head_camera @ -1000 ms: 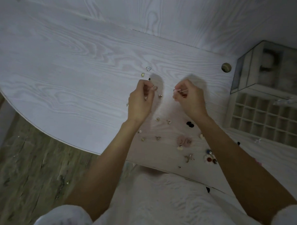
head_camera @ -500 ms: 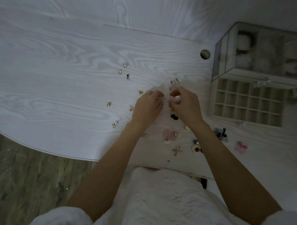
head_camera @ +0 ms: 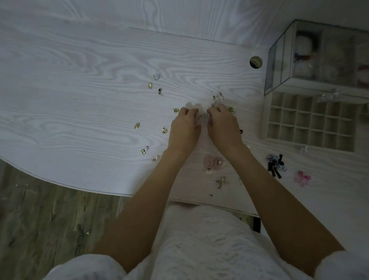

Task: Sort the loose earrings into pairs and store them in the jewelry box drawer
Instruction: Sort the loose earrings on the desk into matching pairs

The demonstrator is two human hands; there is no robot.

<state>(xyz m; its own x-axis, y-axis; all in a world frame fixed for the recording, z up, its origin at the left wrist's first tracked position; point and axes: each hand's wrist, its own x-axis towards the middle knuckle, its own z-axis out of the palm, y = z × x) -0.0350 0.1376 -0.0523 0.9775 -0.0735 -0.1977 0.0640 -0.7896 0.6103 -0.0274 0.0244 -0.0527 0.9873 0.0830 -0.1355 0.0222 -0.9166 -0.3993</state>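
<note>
Small gold loose earrings (head_camera: 137,125) scattered on pale woodgrain table (head_camera: 72,81), left hand (head_camera: 184,129) & right hand (head_camera: 223,127) knuckle-to-knuckle mid-table, fingers curled down, grip can't tell, white gridded jewelry box drawer (head_camera: 310,123) open just right.

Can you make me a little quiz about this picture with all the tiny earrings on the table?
1. True or false: the divided drawer is pulled out of the jewelry box.
2. Which lies nearest the drawer: A the pink flower piece, B the heart-shaped gold earring, C the loop earring?
3. Fill in: the left hand and right hand are close ______ over the table.

Key: 1 true; 2 A; 3 together.
</note>
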